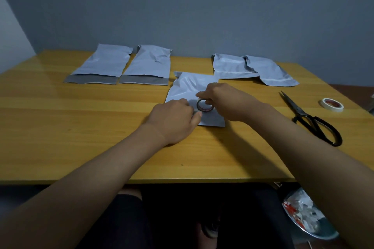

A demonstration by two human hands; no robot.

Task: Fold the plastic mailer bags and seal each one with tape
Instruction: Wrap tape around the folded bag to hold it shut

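Five mailer bags on the tabletop, one in work. The mailer you're handling (190, 89) lies near the middle of the tabletop, its grey flap end toward the front edge, partly under your hands.

Your right hand (226, 101) has its fingers curled round a small roll of tape (204, 105), held upright over the bag's lower part. Your left hand (172, 116) rests on the bag just beside the roll, thumb and fingertips drawn together at the roll's near side. Whether they already pinch the tape's free end I cannot tell; the tips are hidden. Likely reason for the pairing: one hand steadies the roll, the other finds and pulls the end while its weight keeps the slippery plastic from sliding.

Two unfolded mailers (123, 64) lie side by side toward the far left corner, grey flaps open and facing you, probably waiting their turn. Two folded mailers (253, 68) overlap toward the far right edge; they look shorter, so likely done, though no tape on them can be made out.

Scissors (311, 117) lie closed near the right edge, handles toward you, within your right hand's reach for cutting. A second, white tape roll (332, 104) sits flat beyond them, close to the right edge.

Judged stage: the third bag, at the taping step.
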